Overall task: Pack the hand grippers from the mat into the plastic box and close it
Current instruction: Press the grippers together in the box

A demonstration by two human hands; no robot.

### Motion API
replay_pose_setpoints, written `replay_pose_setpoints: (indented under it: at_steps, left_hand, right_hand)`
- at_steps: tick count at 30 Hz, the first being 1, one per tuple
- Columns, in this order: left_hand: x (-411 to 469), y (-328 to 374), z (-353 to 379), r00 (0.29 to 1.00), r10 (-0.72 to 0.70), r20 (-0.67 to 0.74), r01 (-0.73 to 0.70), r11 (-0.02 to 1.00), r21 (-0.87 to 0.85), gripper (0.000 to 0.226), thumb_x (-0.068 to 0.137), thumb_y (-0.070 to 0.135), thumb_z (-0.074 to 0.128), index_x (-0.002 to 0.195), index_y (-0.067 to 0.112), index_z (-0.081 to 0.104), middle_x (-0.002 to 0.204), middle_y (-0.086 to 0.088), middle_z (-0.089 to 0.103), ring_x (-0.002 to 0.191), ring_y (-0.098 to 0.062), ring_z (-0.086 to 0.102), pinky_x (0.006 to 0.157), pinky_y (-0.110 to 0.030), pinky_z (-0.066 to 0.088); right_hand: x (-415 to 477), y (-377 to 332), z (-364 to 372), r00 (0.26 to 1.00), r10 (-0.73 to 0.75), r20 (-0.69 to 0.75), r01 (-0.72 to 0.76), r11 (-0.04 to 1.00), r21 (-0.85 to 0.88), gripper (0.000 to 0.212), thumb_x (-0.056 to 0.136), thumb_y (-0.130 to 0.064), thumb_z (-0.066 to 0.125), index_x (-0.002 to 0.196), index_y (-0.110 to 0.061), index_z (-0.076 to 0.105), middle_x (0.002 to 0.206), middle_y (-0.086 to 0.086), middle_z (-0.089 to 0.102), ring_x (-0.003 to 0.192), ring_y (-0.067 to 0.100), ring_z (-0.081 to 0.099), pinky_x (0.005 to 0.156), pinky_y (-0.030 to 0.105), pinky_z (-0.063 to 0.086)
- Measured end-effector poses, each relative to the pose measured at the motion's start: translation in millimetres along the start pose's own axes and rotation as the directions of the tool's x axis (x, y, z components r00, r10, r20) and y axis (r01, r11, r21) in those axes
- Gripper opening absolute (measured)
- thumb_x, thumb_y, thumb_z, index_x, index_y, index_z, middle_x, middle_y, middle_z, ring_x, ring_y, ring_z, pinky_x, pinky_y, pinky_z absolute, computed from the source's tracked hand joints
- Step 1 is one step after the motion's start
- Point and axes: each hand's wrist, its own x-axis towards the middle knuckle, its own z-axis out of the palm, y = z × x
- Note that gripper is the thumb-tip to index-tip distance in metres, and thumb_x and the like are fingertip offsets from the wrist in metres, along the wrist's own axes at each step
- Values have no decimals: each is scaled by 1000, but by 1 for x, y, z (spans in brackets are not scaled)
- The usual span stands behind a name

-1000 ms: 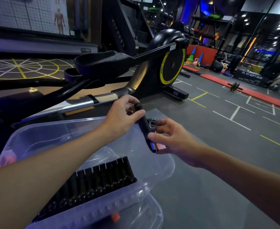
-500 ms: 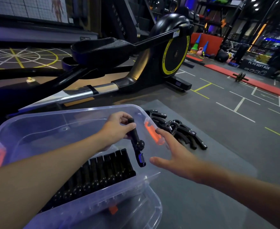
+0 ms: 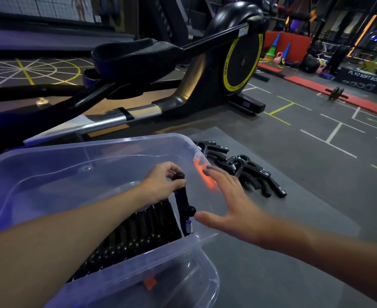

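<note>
1. Inside the plastic box (image 3: 49, 174), many hand grippers (image 3: 125, 238) stand in a row.
2. Left hand (image 3: 161, 185) pinches one gripper (image 3: 183, 210) over it.
3. Right hand (image 3: 229, 207) is spread, empty.
4. More wait in the pile (image 3: 245, 172) on the mat (image 3: 305, 196); the box is not closed.

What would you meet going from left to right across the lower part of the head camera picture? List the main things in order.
Row of packed grippers → left hand → gripper it holds → right hand → pile of grippers on the mat.
</note>
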Motion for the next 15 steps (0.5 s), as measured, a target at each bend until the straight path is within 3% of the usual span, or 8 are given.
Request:
replay_pose_setpoints:
  at_steps: [6, 11, 15]
  left_hand:
    - [3, -13, 3, 1000, -25, -1, 25, 1000, -10, 24, 80, 9, 78, 92, 23, 61, 102, -17, 66, 96, -29, 65, 91, -44, 54]
    - [4, -21, 10, 998, -43, 53, 43, 999, 10, 23, 81, 7, 77, 91, 21, 61, 97, -13, 65, 87, -25, 63, 84, -34, 52]
    - [4, -24, 14, 993, -67, 94, 62, 996, 60, 22, 82, 9, 77, 97, 17, 63, 101, -15, 69, 97, -29, 67, 93, -40, 52]
  right_hand:
    - [4, 1, 2, 1000, -21, -9, 21, 999, 41, 98, 62, -70, 59, 147, -41, 21, 144, -36, 15, 139, -5, 12, 112, 22, 19]
    - [3, 1, 2, 1000, -17, -8, 17, 997, 80, 99, 60, -69, 60, 147, -40, 22, 138, -40, 15, 138, -7, 11, 109, 17, 16]
    - [2, 2, 2, 1000, -15, -6, 16, 996, 86, 98, 61, -69, 59, 147, -41, 22, 143, -34, 16, 138, -6, 10, 109, 18, 17]
